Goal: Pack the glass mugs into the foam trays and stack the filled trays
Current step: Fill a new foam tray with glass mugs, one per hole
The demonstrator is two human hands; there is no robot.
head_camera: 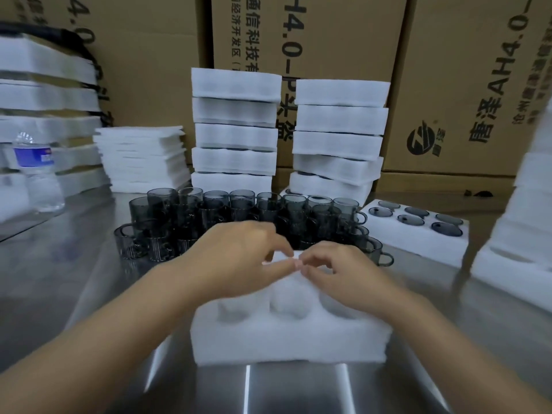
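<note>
Empty foam tray [286,339] sits on the steel desk [89,279] at 6 o'clock, pockets up. Left hand [239,258] and right hand [337,270] are over its far edge, fingers [280,265] curled, tips nearly meeting. Too blurred to tell if they pinch the foam. Glass mugs [239,216] clustered at 12 o'clock, just behind the tray. Filled tray [433,252] at 2 o'clock. Mugs are likely rigid, slick and breakable: take by handle or round the body. Foam is probably light and easily dented: lift at both ends.
</note>
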